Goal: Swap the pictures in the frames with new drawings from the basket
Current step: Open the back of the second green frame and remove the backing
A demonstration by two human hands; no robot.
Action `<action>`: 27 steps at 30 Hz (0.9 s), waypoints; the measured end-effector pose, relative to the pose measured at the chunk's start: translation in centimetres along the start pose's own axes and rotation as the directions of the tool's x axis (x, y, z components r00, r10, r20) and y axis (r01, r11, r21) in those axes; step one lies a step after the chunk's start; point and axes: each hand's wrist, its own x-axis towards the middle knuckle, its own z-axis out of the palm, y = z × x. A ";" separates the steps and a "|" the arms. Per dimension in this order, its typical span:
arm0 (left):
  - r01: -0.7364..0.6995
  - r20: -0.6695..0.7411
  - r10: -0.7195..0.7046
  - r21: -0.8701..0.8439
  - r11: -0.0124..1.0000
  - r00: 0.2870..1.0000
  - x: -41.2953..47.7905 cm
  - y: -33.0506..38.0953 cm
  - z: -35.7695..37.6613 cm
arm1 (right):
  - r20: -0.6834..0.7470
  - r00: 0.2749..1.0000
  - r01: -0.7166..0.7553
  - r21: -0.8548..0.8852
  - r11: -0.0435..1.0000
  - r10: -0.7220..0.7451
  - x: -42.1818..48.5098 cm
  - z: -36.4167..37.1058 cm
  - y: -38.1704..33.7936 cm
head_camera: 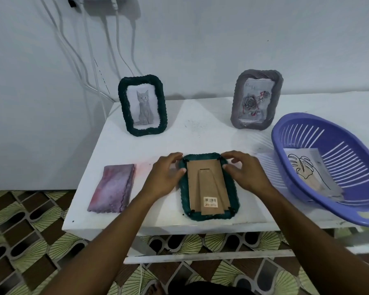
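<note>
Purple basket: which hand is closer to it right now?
Right. The right hand is at the face-down frame's top right corner, just left of the basket; the left hand is across the frame, at its top left corner.

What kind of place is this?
Probably a room in a home: a small white table by a plain wall with hanging cables, a patterned floor, a cat frame on display and a green frame face down.
</note>
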 end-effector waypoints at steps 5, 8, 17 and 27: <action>-0.068 -0.090 0.062 -0.056 0.996 0.994 3.4 0.1 0.9 | 0.018 0.997 0.071 0.070 0.995 -0.072 2.9 -0.2 0.5; -0.091 -0.116 0.079 -0.095 0.991 0.990 4.0 0.0 1.3 | -0.003 0.997 0.078 0.069 0.995 -0.078 3.6 0.1 0.7; -0.106 -0.039 0.102 -0.131 0.986 0.994 4.5 -0.8 0.5 | -0.009 0.999 0.031 0.096 0.995 -0.030 3.8 0.6 1.1; -0.122 -0.184 0.108 -0.068 0.990 0.977 5.1 -0.5 1.6 | -0.085 0.996 0.036 0.097 0.995 -0.028 4.2 1.5 1.0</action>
